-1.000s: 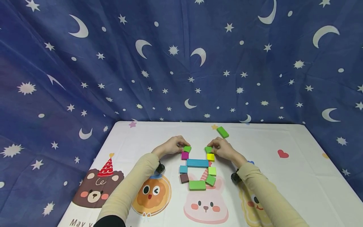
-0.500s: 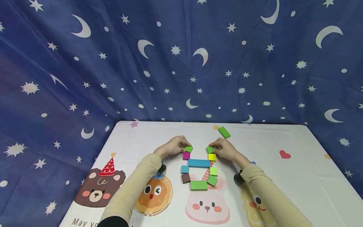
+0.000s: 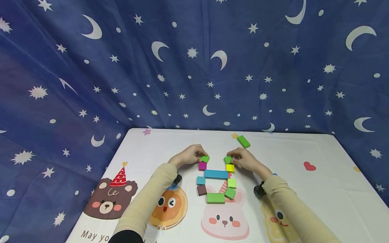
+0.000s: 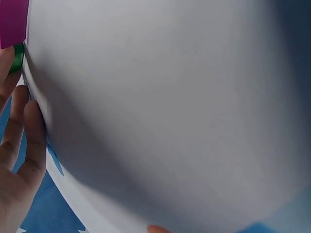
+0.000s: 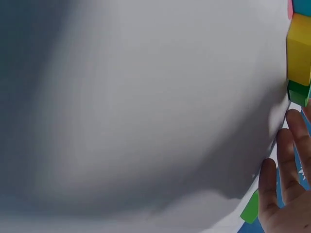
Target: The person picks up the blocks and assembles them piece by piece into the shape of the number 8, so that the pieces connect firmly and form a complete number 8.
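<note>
In the head view, my left hand [image 3: 189,156] pinches a small green block [image 3: 205,158] just behind a magenta block [image 3: 202,166]. Opposite it, my right hand [image 3: 245,160] pinches another small green block [image 3: 228,160], behind a yellow block [image 3: 230,168]. Between these two columns, slightly nearer, lies a long blue block [image 3: 216,174]. The left wrist view shows part of the green block [image 4: 17,58] at the fingertips, under the magenta block [image 4: 12,22]. From the right wrist, the green block [image 5: 298,93] shows against the yellow block [image 5: 299,48], fingers mostly extended.
Nearer me, a small blue block [image 3: 201,181], a brown block [image 3: 202,190], a long green block [image 3: 215,198], a green block [image 3: 230,193] and a lime block [image 3: 232,183] form a ring with the long blue one. A loose green block [image 3: 243,141] lies at the back.
The whole head view has slid slightly, so everything appears farther right. Both hands stay on their green blocks, and the blocks keep their places relative to one another.
</note>
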The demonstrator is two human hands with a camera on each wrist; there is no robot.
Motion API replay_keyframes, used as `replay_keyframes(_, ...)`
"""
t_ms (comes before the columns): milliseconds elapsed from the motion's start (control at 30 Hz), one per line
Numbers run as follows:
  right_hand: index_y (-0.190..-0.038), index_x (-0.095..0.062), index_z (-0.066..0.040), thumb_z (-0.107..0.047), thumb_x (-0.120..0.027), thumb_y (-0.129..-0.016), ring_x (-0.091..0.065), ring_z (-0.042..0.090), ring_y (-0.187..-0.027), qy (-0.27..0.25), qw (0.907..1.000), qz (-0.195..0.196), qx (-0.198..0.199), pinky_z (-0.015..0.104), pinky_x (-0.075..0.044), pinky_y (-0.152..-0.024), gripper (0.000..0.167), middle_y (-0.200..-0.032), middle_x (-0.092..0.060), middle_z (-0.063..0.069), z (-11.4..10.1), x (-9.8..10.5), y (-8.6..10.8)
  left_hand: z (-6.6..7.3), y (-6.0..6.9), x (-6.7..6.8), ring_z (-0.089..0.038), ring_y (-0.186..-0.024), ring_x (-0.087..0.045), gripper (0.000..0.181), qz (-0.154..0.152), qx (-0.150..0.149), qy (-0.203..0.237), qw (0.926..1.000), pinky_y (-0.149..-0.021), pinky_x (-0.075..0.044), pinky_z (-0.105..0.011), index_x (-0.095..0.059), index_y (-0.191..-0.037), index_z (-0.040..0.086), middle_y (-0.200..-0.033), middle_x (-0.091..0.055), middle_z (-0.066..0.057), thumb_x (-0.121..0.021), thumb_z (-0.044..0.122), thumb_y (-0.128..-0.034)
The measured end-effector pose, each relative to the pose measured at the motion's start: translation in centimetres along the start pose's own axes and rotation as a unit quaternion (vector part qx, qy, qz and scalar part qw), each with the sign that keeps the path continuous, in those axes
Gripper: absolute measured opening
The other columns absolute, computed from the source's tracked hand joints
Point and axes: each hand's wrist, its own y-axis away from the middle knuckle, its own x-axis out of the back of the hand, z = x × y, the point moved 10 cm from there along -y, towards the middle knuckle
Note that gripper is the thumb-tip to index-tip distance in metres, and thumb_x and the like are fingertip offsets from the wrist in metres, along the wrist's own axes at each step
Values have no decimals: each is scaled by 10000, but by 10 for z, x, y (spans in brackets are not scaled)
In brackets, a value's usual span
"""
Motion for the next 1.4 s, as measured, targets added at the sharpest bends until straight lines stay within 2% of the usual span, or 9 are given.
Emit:
replay_keyframes(167,-1206,-647,-30,-85,-632,-886,-547,239,-978,-127,9999,-35,-57,398,-465,-883,325,-1177,-626,161,5,1,2,1,2,0,-187,-986,-557,362,-17,36,96,9999,-928,-472,-329,-714,-1121,76,-1059,-623,-61,-669,-80,-797)
replay_keyframes(267,-1193,-649,-24,-102,-631,-895,-584,262,-1027,-142,9999,-5,-61,437,-474,-937,309,-1179,-637,166,7,2,3,2,3,-1,-185,-992,-557,362,-32,50,120,9999,-933,-472,-331,-712,-1124,77,-1062,-624,-59,-669,-75,-799)
replay_keyframes(500,-1160,-661,-6,-85,-642,-880,-616,230,-933,-212,9997,133,-39,384,-496,-857,291,-1079,-680,150,11,9,5,2,3,-1,-180,-1002,-563,358,-31,39,87,10000,-940,-473,-332,-713,-1124,79,-1061,-625,-55,-663,-72,-803)
replay_keyframes(833,-1130,-672,-4,-79,-643,-880,-624,249,-928,-82,9991,387,-142,394,-493,-851,263,-1043,-694,153,19,23,9,0,0,1,-161,-974,-560,345,3,-60,-15,10000,-916,-471,-303,-715,-1118,75,-1048,-629,-53,-677,-62,-803)
replay_keyframes(1033,-1128,-670,0,-78,-639,-886,-615,252,-926,-51,9982,534,-270,390,-485,-839,256,-1041,-689,158,28,32,12,1,-1,2,-164,-981,-561,347,17,-66,-44,10000,-916,-469,-302,-714,-1121,76,-1054,-629,-56,-674,-64,-806)
replay_keyframes(1400,-1170,-648,-1,-97,-634,-896,-612,309,-975,-27,9936,952,-607,453,-498,-874,291,-1088,-664,187,48,49,21,-2,-1,-2,-154,-1000,-562,353,-7,-3,33,10000,-935,-469,-301,-711,-1132,90,-1057,-627,-40,-668,-53,-811)
